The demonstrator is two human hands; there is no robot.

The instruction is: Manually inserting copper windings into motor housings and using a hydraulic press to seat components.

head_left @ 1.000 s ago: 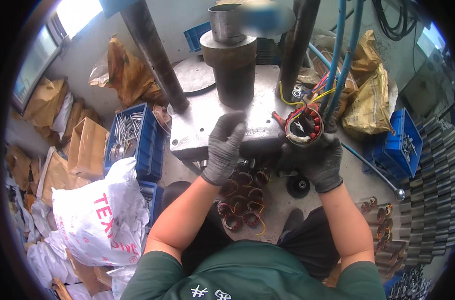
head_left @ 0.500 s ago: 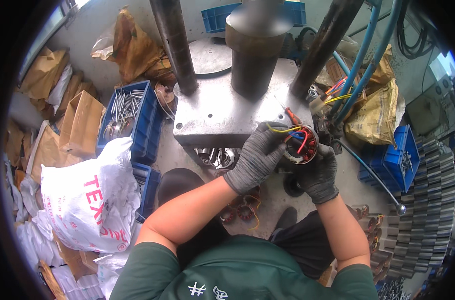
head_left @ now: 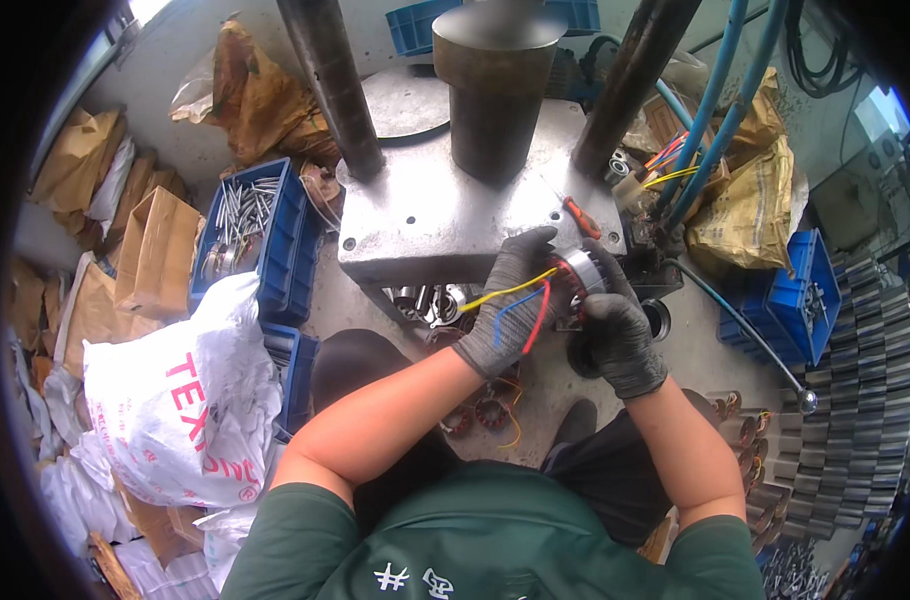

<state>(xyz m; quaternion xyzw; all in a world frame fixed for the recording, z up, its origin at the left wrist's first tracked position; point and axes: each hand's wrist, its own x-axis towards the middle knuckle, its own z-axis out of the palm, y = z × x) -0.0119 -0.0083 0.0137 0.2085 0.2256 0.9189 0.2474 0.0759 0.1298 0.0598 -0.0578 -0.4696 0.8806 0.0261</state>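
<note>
Gripping a wound stator [head_left: 578, 283] from both sides, the gloved left hand [head_left: 512, 303] wraps its fingers over the top and near face while the gloved right hand [head_left: 620, 335] curls its fingers around the right rim. The stator sits at the front right corner of the grey press plate [head_left: 445, 215], partly hidden by the gloves. Yellow, blue and red wires [head_left: 520, 305] trail from it across the back of the left hand. A thick ram [head_left: 497, 90] stands on the plate between two dark columns [head_left: 330, 85]. More stators [head_left: 480, 412] lie on the floor below, and a blue crate [head_left: 260, 235] of metal pins sits to the left beside a white sack [head_left: 180, 400].
</note>
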